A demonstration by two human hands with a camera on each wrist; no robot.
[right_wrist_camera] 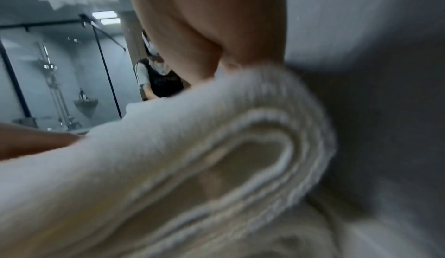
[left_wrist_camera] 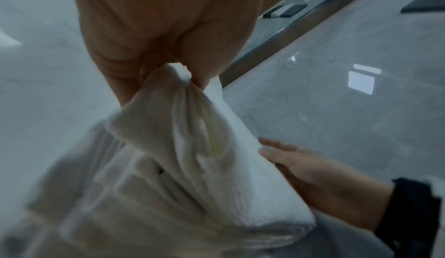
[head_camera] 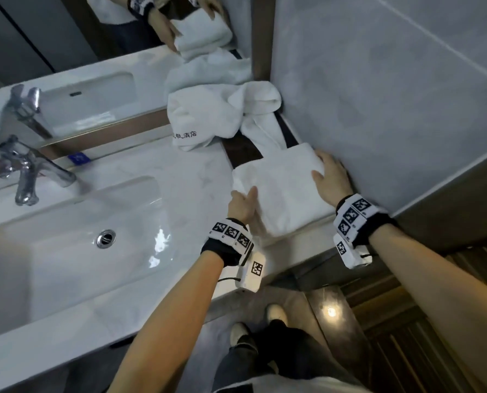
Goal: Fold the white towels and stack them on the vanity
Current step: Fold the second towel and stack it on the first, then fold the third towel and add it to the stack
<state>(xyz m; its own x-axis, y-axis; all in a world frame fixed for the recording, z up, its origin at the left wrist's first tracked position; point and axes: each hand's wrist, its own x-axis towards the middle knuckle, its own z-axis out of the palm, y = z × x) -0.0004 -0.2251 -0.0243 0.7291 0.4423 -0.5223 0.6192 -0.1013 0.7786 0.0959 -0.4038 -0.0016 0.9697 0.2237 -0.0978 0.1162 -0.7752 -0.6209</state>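
Observation:
A folded white towel (head_camera: 282,188) lies on the marble vanity (head_camera: 191,171), in the right corner against the grey wall. My left hand (head_camera: 245,197) pinches its near-left edge; the left wrist view shows the cloth (left_wrist_camera: 216,176) bunched between thumb and fingers (left_wrist_camera: 173,67). My right hand (head_camera: 326,171) rests on the towel's right side next to the wall, fingers straight (left_wrist_camera: 289,157). The right wrist view shows the towel's layered fold (right_wrist_camera: 192,147) under my palm (right_wrist_camera: 216,52). Behind it a crumpled white towel (head_camera: 222,114) with black printed characters lies unfolded.
A sink basin (head_camera: 80,236) with a chrome faucet (head_camera: 29,171) fills the left of the vanity. A mirror (head_camera: 66,38) runs along the back. The grey tiled wall (head_camera: 392,95) closes the right side. A dark strip (head_camera: 242,148) shows between the towels.

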